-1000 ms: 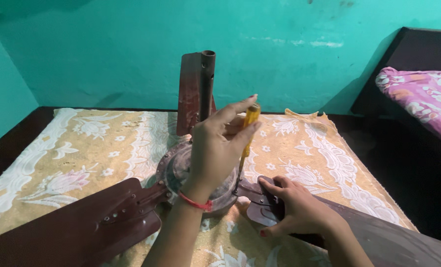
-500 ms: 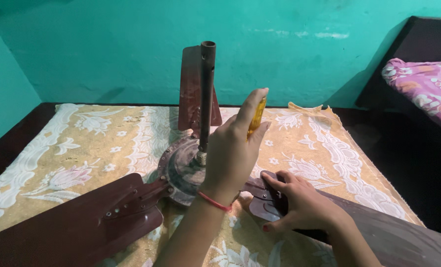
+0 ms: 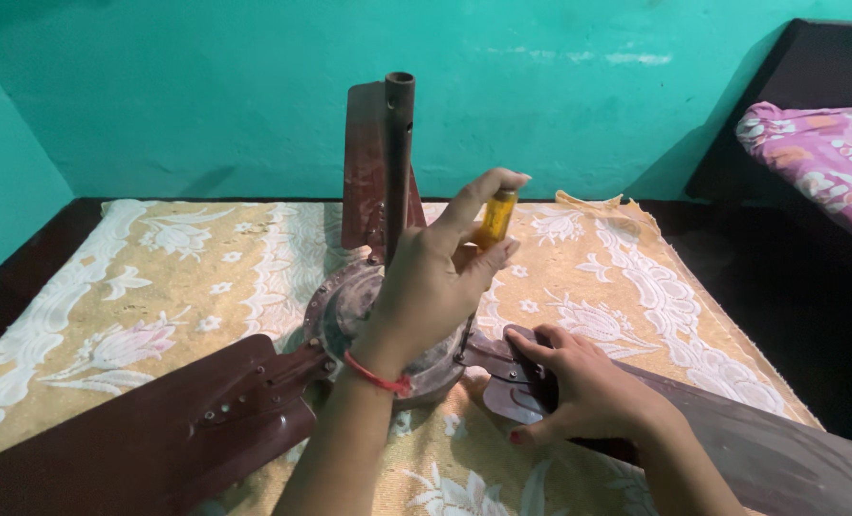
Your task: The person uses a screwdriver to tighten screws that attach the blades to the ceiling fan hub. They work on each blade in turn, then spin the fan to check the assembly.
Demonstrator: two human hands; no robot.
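My left hand (image 3: 426,287) has its fingers pinched around the yellow handle of a screwdriver (image 3: 491,229), held upright with the shaft running down to what looks like a screw at the blade bracket, though the tip is hard to make out. My right hand (image 3: 583,392) lies flat, fingers pressed together, on the root of the brown fan blade (image 3: 732,449). Between them sits the ceiling fan motor (image 3: 349,320) with its downrod (image 3: 399,162) standing up, all on a floral cloth (image 3: 158,277).
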